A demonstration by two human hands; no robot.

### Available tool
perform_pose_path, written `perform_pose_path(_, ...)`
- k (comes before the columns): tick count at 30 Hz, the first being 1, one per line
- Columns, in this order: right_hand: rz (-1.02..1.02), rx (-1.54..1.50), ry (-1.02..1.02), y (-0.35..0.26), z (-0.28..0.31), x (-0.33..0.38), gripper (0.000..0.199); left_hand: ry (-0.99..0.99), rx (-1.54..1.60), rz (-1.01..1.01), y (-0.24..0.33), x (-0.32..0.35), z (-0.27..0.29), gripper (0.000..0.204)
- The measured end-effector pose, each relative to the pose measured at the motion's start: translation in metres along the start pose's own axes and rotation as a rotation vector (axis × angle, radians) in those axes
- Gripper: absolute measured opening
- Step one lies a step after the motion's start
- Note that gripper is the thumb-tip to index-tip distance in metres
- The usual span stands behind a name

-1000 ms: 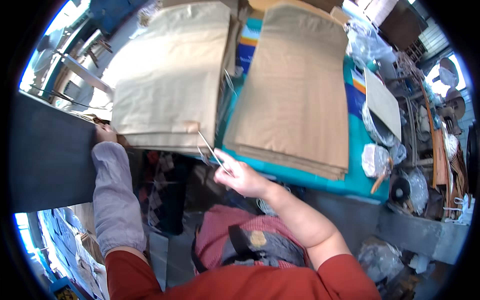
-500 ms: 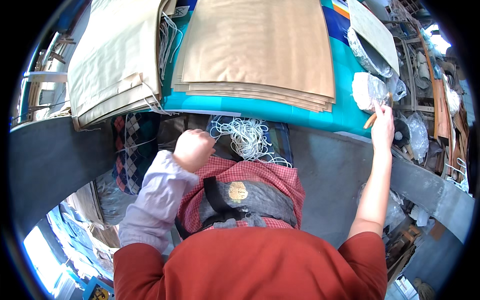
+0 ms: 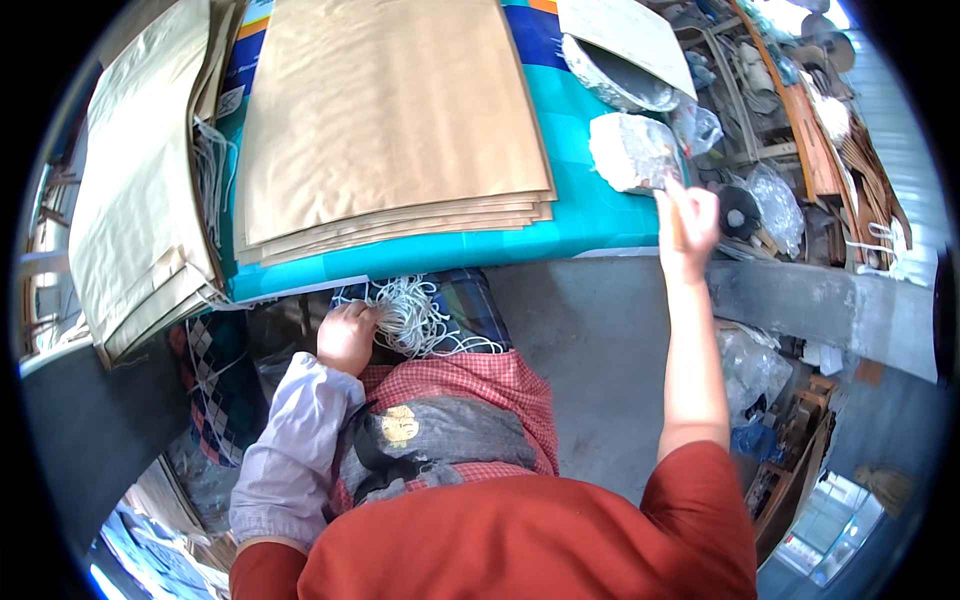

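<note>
Our left hand (image 3: 347,338) has its fingers curled into the bundle of white string (image 3: 412,315) lying on our lap, just below the table's front edge; the right hand (image 3: 687,222) is closed round a thin stick-like tool, tip hidden, w/ fingers reaching up to the clear plastic bag (image 3: 634,152) at the table's right end. Further out: a stack of brown paper sheets (image 3: 385,120) on the turquoise table cover (image 3: 590,215), & a second brown paper pile (image 3: 135,200) to the left w/ string loops hanging off it.

Bare turquoise tabletop (image 3: 590,215) lies open right of the stacked brown paper sheets (image 3: 390,120); beyond it a crumpled clear plastic bag (image 3: 632,150) blocks passage.
</note>
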State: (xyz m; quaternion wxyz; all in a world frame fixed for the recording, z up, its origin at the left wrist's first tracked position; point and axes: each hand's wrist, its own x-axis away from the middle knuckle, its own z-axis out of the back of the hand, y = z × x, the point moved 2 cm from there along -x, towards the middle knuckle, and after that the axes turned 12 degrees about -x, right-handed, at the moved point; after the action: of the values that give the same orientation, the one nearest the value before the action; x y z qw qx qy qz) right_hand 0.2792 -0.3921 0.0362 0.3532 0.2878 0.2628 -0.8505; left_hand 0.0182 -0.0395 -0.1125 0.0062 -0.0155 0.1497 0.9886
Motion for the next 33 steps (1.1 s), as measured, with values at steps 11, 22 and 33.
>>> perform_pose_path(11,-0.759,-1.355,0.022,-0.184,-0.079,-0.043,0.017,0.1,0.037,-0.018,0.023,0.021,0.101,0.012)
perform_pose_path(22,-0.4,-1.282,-0.066,-0.248,-0.17,-0.1,0.01,0.222,-0.353,0.134,-0.033,-0.029,0.14,0.016)
perform_pose_path(33,-0.43,-0.379,-0.295,-0.177,-0.17,-0.088,0.028,0.03,-0.341,0.158,-0.04,-0.051,0.121,0.024)
